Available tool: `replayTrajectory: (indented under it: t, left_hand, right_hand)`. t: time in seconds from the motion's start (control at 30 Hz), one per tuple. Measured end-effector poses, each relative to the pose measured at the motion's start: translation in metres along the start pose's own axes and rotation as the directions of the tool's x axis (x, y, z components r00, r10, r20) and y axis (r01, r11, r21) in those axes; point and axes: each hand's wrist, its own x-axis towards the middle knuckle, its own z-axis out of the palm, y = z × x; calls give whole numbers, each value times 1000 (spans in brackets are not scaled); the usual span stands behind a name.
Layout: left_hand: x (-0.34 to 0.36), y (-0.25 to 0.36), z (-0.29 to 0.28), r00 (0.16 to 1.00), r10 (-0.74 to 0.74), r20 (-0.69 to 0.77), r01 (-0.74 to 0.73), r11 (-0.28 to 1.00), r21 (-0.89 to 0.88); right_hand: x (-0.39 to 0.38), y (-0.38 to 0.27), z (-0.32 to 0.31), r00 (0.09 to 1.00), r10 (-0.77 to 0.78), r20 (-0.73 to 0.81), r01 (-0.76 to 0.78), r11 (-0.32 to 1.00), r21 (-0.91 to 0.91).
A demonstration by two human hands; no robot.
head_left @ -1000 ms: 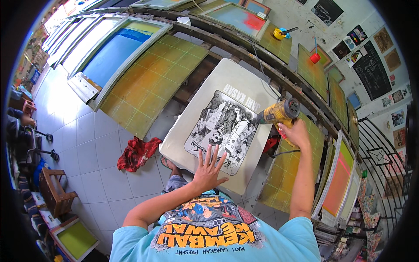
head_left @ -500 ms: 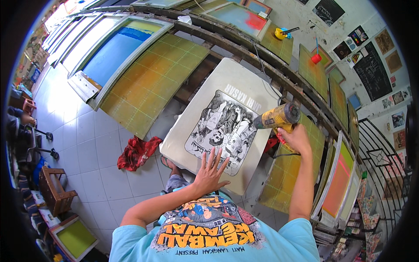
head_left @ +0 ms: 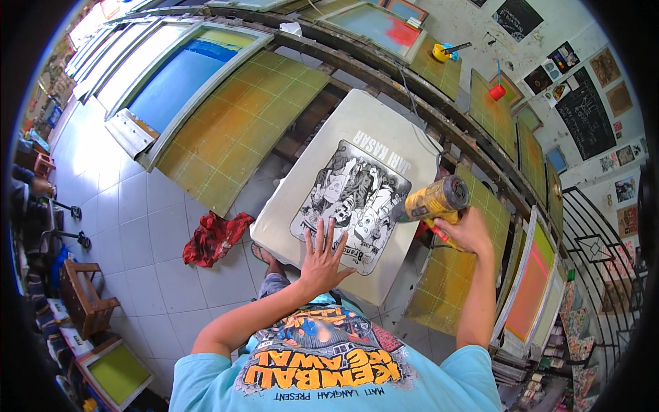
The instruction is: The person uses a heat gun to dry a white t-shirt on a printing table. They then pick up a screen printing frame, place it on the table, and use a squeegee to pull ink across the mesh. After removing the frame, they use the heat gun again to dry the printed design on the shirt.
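In front of me a cream-white cloth (head_left: 347, 117) lies stretched over a flat board, with a black-and-white print (head_left: 353, 199) of figures and lettering on it. My left hand (head_left: 322, 264) is spread flat over the print's near left corner, fingers apart and pointing away from me. My right hand (head_left: 473, 231) grips the handle of a yellow and black heat gun (head_left: 436, 198). The gun's nozzle points left over the right side of the print, apart from the cloth as far as I can tell.
Greenish-yellow gridded boards (head_left: 240, 123) flank the cloth board on both sides. Further left stands a framed screen (head_left: 182, 82) with blue ink. A crumpled red cloth (head_left: 216, 238) lies on the tiled floor, and a red cup (head_left: 497, 91) stands at the far right.
The heat gun and my right hand have shifted slightly toward me. My left hand has slid a little to the left on the print.
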Motion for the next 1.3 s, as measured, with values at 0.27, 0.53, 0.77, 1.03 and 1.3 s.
replayTrajectory:
  t: [0.27, 0.53, 0.77, 1.03, 1.3]
  left_hand:
    - [-2, -1, 0, 999, 0, -36, -1, 1000, -17]
    - [-2, 0, -4, 998, -50, -46, 48, 997, -55]
    - [-9, 4, -2, 999, -2, -46, 2, 1000, -3]
    - [-16, -1, 3, 999, 12, -39, -13, 1000, -20]
    - [-15, -1, 1, 999, -33, -41, 31, 999, -34]
  right_hand:
    - [-26, -31, 2, 996, 74, 47, -72, 997, -39]
    - [-48, -32, 9, 992, 87, 92, -94, 993, 77]
    - [-22, -8, 17, 998, 30, -61, -28, 999, 38]
    - [10, -11, 21, 977, 129, -173, -130, 991, 2]
    - [38, 11, 16, 970, 60, -237, -85, 992, -96]
